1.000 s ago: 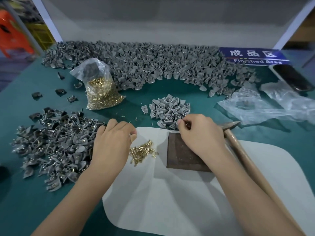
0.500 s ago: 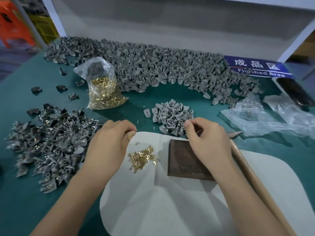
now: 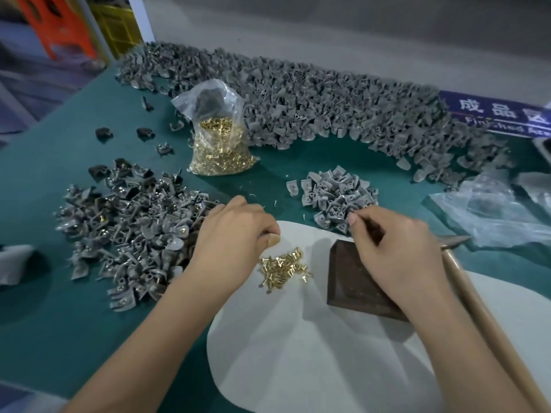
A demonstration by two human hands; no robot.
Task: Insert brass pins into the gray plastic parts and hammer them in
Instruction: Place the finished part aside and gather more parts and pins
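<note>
Little displacement is recorded since the earlier frames: both hands are found in nearly the same places, while the viewpoint has swung so that the whole bench (image 3: 59, 338) scene sits further right in the head view. The left hand (image 3: 232, 242) is held knuckles-up at the edge of the white mat (image 3: 298, 368), its fingers (image 3: 272, 240) curled under; whether anything is pinched beneath them cannot be told. Just beside it, on the mat, a small heap of brass pins (image 3: 283, 268) is noted. The right hand (image 3: 396, 251) is positioned over the dark block (image 3: 351, 284), its fingers curled, with the tips at the near edge of the small pile of gray plastic parts (image 3: 334, 195); what is gripped cannot be confirmed. A wooden-handled hammer (image 3: 483, 317) is lying beside the right forearm. To the left, a pile of parts with pins fitted (image 3: 128, 234) is observed. A clear bag of pins (image 3: 220, 138) is standing behind it, and a long heap of gray parts (image 3: 328, 105) is spread along the far edge, next to a blue sign (image 3: 501, 114). Crumpled clear plastic (image 3: 492, 216) is seen at the right.
</note>
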